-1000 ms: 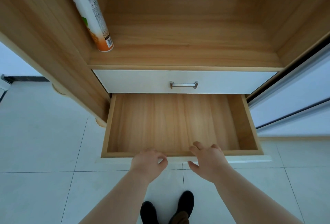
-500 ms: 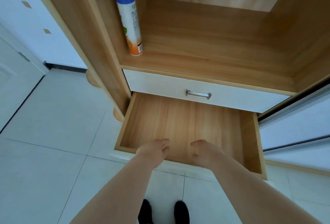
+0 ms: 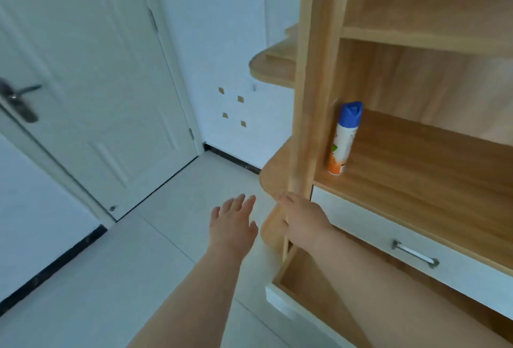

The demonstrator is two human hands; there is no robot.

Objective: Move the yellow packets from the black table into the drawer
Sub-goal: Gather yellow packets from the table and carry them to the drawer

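Loosely released and empty, left grip (image 3: 233,222) and right grip (image 3: 302,220) hover above-left of the open drawer (image 3: 299,286).

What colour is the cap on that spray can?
Blue; the spray can's cap shows best in the head view.

— Where's the drawer?
— Lower right of the frame: the drawer (image 3: 279,302) stands pulled out, open at the top, angled across the corner.
— And its look?
— White front panel, light wood walls and floor inside, only partly showing.
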